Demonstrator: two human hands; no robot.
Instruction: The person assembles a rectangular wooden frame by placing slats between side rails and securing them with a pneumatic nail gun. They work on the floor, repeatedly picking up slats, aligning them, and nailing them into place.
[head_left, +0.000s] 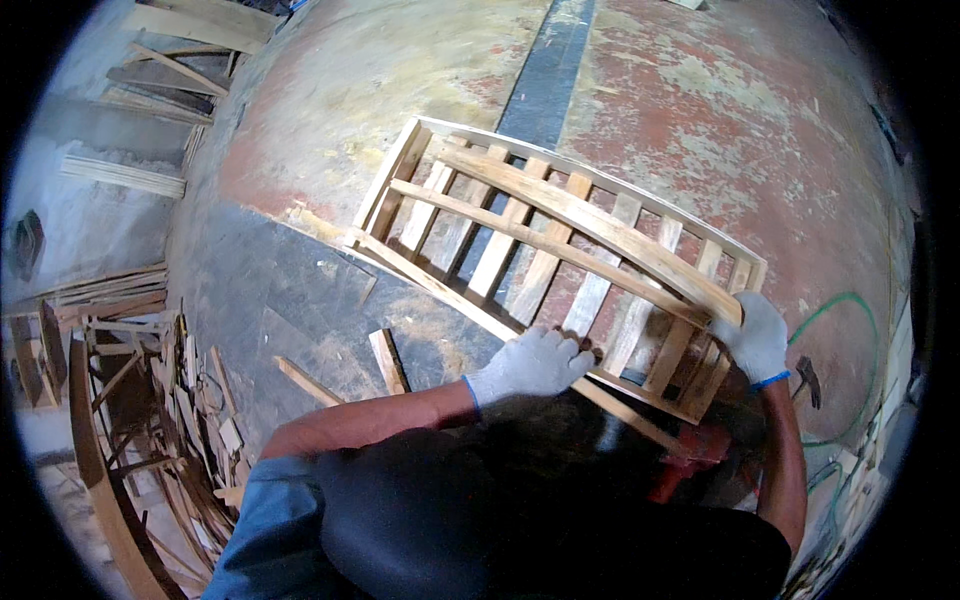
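Observation:
A slatted wooden crate [440, 287] lies on the floor in front of me, its long sides slanting down to the right. My left hand [535, 365], in a white glove, has its fingers curled over the near rail. My right hand [755, 335], gloved too, is wrapped around the right end of a long plank [600, 222] that runs lengthwise over the crate's cross slats. Beside that plank, a narrower wooden strip [550, 244] stretches along the crate's middle; its right end comes close to my right hand.
A hammer [808, 380] lies right of my right forearm, near a green hose [860, 300]. Loose wood pieces [388, 360] rest on the floor left of my left hand. Scrap wood [180, 440] is heaped at the left. A red object [690, 455] sits in shadow beyond the crate's near corner.

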